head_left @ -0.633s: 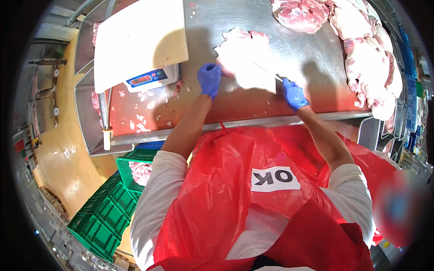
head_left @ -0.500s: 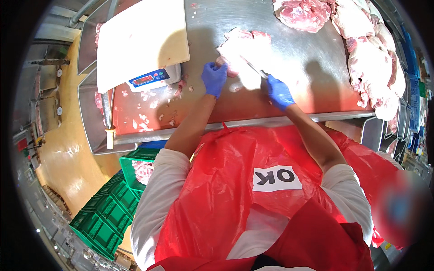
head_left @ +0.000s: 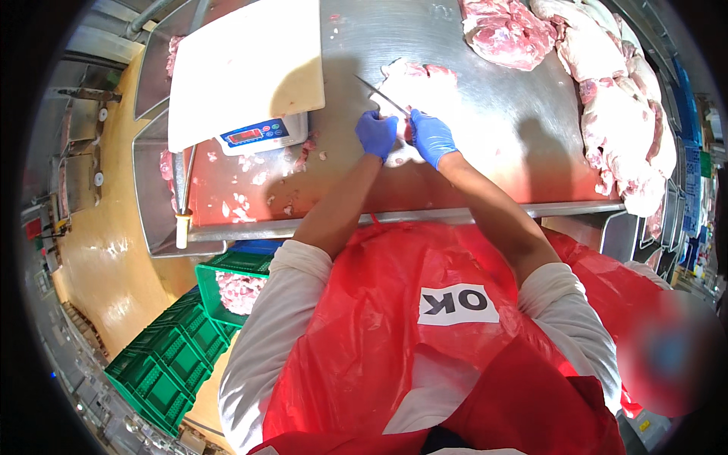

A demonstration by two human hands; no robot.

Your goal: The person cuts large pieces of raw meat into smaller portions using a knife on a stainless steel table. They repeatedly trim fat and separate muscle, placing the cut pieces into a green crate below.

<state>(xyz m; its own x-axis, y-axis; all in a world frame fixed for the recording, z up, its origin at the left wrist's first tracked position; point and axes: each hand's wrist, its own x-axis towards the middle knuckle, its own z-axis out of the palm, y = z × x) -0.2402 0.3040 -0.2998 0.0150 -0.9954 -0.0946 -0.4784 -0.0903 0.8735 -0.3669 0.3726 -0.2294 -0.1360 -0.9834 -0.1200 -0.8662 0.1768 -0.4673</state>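
Note:
A pale pink piece of meat (head_left: 431, 88) lies on the steel worktable, its middle washed out by bright light. My right hand (head_left: 432, 138), in a blue glove, is closed round the handle of a knife (head_left: 381, 95). The blade slants up and left over the meat's left side. Close beside it, my left hand (head_left: 377, 135), also gloved in blue, has its fingers curled on the meat's near left edge. Its fingertips are partly hidden.
A white cutting board (head_left: 243, 72) rests over a digital scale (head_left: 265, 135) at left. Large cuts of meat (head_left: 622, 121) line the table's right side. A knife-sharpening steel (head_left: 183, 220) hangs at the front left. Green crates (head_left: 171, 364) stand below. Another person in red (head_left: 599, 288) is close at right.
My right hand has moved left and up, near my left hand, and the knife now points up-left over the meat. My left hand has shifted slightly right.

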